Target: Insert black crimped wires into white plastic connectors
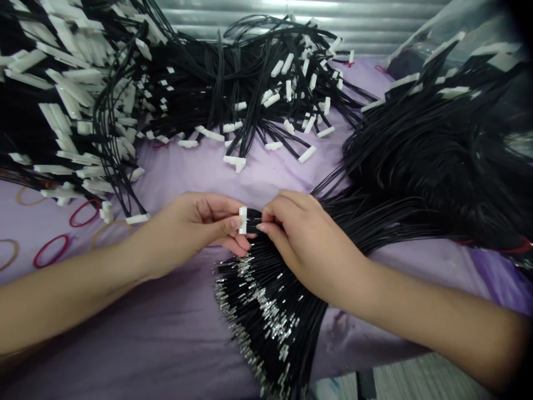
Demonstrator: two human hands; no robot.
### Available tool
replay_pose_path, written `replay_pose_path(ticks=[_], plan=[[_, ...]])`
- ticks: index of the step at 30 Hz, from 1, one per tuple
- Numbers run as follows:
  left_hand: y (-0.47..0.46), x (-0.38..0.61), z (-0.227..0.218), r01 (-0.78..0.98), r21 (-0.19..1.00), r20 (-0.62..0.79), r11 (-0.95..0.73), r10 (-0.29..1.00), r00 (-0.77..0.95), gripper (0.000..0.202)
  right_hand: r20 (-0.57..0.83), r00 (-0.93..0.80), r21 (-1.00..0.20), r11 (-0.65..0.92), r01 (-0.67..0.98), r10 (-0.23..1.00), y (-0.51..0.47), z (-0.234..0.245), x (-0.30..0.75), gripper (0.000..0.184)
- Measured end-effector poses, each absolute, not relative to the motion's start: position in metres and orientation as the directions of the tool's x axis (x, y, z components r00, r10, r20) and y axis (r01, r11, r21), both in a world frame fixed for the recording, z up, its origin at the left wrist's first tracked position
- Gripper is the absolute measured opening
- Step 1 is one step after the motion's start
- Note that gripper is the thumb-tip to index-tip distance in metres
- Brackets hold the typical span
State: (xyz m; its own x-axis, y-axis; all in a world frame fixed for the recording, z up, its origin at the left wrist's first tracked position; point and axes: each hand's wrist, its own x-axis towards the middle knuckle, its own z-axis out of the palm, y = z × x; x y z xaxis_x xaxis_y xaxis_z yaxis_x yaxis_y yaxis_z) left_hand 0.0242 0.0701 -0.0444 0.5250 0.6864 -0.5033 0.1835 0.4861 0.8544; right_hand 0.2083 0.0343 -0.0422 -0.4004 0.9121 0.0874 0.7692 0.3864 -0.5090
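My left hand (195, 228) pinches a small white plastic connector (242, 220) between thumb and fingers. My right hand (306, 236) is closed in a pinch on thin black wires (255, 218) right against the connector's side. Both hands meet above a fanned bundle of black wires with bare metal terminals (266, 311), which spreads toward me from under my right hand.
A purple cloth (166, 333) covers the table. Heaps of black wires fitted with white connectors (83, 100) fill the back and left. A thick mass of black wires (437, 166) lies right. Red and tan rubber bands (52, 250) lie at the left.
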Motion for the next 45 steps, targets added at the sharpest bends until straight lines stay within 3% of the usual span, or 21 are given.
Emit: replay_pose_path(ticks=[9, 15, 17, 21, 26, 30, 35, 38, 42, 45], plan=[[0.069, 0.025, -0.043, 0.209, 0.859, -0.501, 0.467, 0.685, 0.528, 0.014, 0.110, -0.375, -0.489, 0.378, 0.786, 0.921, 0.032, -0.045, 0.205, 0.014], [0.070, 0.024, -0.041, 0.222, 0.842, -0.523, 0.491, 0.647, 0.555, 0.016, 0.143, -0.459, -0.516, 0.462, 0.721, 0.877, 0.036, -0.042, 0.212, 0.013], [0.070, 0.024, -0.041, 0.203, 0.836, -0.526, 0.510, 0.640, 0.560, 0.015, 0.219, -0.488, -0.449, 0.531, 0.718, 0.845, 0.037, -0.042, 0.214, 0.016], [0.071, 0.026, -0.040, 0.113, 0.825, -0.510, 0.554, 0.643, 0.571, 0.016, 0.380, -0.529, -0.199, 0.625, 0.755, 0.759, 0.039, -0.046, 0.216, 0.015], [0.070, 0.026, -0.041, 0.113, 0.806, -0.539, 0.582, 0.640, 0.547, 0.019, 0.397, -0.570, -0.155, 0.665, 0.731, 0.719, 0.042, -0.049, 0.218, 0.014], [0.071, 0.024, -0.043, 0.101, 0.816, -0.517, 0.569, 0.642, 0.566, 0.020, 0.357, -0.560, -0.223, 0.650, 0.726, 0.748, 0.042, -0.046, 0.221, 0.015], [0.070, 0.022, -0.044, 0.168, 0.833, -0.519, 0.527, 0.642, 0.565, 0.021, 0.240, -0.422, -0.561, 0.480, 0.674, 0.874, 0.043, -0.040, 0.224, 0.028], [0.070, 0.022, -0.044, 0.195, 0.836, -0.522, 0.513, 0.633, 0.572, 0.020, 0.151, -0.396, -0.682, 0.386, 0.621, 0.906, 0.045, -0.037, 0.225, 0.031], [0.070, 0.022, -0.044, 0.191, 0.836, -0.519, 0.515, 0.630, 0.578, 0.020, 0.136, -0.360, -0.738, 0.337, 0.585, 0.923, 0.048, -0.038, 0.225, 0.032], [0.070, 0.023, -0.043, 0.172, 0.838, -0.515, 0.518, 0.645, 0.566, 0.019, 0.217, -0.385, -0.674, 0.423, 0.605, 0.897, 0.049, -0.039, 0.228, 0.027]])
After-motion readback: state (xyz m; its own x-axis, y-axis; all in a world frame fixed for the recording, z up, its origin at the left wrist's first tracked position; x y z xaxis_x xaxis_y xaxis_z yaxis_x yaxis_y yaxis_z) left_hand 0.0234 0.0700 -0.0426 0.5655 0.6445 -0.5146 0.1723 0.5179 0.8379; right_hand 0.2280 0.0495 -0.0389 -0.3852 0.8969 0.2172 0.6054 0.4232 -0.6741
